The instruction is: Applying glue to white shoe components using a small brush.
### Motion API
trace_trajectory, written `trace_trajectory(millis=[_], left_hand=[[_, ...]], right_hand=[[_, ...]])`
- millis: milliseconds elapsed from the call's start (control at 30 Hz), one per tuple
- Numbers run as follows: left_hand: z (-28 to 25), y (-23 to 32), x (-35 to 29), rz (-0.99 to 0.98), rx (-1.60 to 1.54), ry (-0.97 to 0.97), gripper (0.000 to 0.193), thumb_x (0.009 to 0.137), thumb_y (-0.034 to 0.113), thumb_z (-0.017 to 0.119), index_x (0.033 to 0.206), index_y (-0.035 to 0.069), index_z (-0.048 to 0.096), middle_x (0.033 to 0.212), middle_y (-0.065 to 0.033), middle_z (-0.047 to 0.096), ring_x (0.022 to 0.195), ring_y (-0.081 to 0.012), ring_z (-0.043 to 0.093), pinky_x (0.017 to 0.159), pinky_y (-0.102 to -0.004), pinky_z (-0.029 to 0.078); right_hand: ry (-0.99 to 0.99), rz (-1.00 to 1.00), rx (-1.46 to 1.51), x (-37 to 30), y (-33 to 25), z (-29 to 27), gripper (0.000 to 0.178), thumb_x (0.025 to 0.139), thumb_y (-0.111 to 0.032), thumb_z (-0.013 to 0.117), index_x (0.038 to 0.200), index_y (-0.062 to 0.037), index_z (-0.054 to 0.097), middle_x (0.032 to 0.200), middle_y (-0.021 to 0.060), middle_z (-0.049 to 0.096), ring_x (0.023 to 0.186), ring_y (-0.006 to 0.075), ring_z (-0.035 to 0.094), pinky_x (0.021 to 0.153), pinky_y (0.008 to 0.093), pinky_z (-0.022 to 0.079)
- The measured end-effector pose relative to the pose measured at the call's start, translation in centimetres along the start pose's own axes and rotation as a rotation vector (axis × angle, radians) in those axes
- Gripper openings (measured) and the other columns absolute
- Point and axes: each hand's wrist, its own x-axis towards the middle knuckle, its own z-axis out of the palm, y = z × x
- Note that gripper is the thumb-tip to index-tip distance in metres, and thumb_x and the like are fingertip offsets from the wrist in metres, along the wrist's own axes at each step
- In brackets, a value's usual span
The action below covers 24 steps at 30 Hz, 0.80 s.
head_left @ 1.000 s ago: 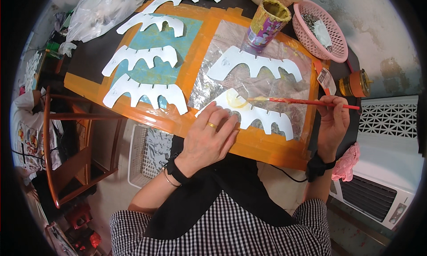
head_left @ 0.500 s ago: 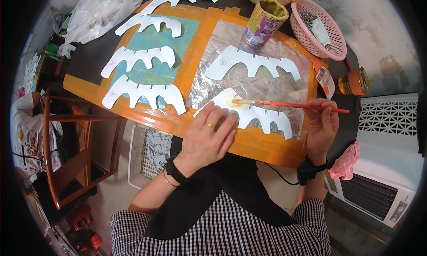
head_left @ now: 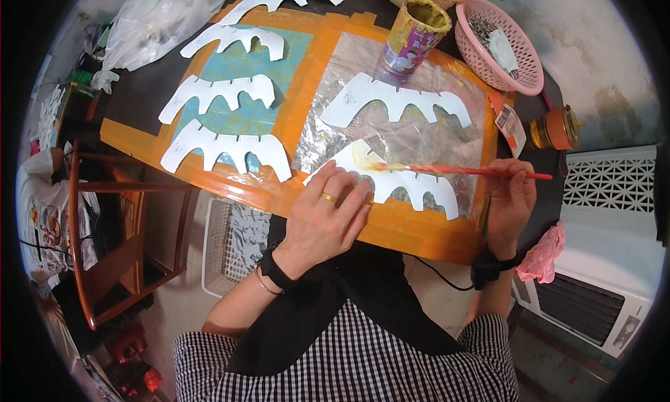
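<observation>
My right hand [head_left: 509, 203] is closed round the red handle of a paintbrush [head_left: 453, 170]. The brush's bristles rest on a white scalloped cut-out [head_left: 426, 185], where a pale yellowish wet smear shows near its upper left end. Fingers stretched out, my left hand [head_left: 322, 219] lies on the left end of that same piece and hides part of it. Just beyond lies a second white cut-out [head_left: 419, 102]. Behind that stands a purple printed cup [head_left: 412, 42], its rim coated in dried yellow matter.
More white cut-outs [head_left: 227, 151] lie to the left on the orange-taped board [head_left: 258, 196]. A pink basket [head_left: 534, 63] of small metal pieces stands at the far right, near a jar of amber liquid [head_left: 555, 128]. A plastic bag [head_left: 164, 25] sits at far left, a wooden chair [head_left: 105, 185] below.
The brush tip has slid a little down and to the right across the cut-out, and my right hand has shifted slightly right and nearer. My left hand stays put.
</observation>
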Motion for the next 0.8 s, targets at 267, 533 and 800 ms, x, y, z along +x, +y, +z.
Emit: trace_trajectory(millis=[267,533,800], left_hand=[[0.0,0.1,0.1,0.009,-0.001,-0.004,0.041,0.079,0.012,0.074,0.118,0.008,0.063,0.110,-0.0122,0.057,0.104,-0.0328,0.057,0.106,-0.0474,0.046],[0.1,0.0,-0.1,-0.005,0.004,-0.011,0.042,0.079,0.012,0.075,0.119,0.008,0.063,0.111,-0.0121,0.057,0.106,-0.0329,0.057,0.106,-0.0471,0.047],[-0.2,0.1,0.2,0.002,-0.008,-0.010,0.042,0.078,0.012,0.075,0.119,0.008,0.063,0.112,-0.0127,0.057,0.107,-0.0363,0.057,0.103,-0.0477,0.048]], right_hand=[[-0.007,-0.073,-0.027,0.5,-1.0,0.9,0.019,0.107,-0.018,0.043,0.104,-0.0014,0.052,0.105,0.0147,0.061,0.101,0.0241,0.064,0.089,0.0383,0.058],[-0.096,-0.035,-0.034,0.4,-1.5,-0.7,0.019,0.107,-0.018,0.043,0.103,-0.0012,0.051,0.101,0.0140,0.059,0.099,0.0244,0.062,0.089,0.0389,0.057],[-0.033,-0.077,-0.028,0.7,-1.3,0.9,0.019,0.107,-0.017,0.043,0.102,-0.0016,0.051,0.103,0.0150,0.061,0.101,0.0248,0.063,0.089,0.0380,0.057]])
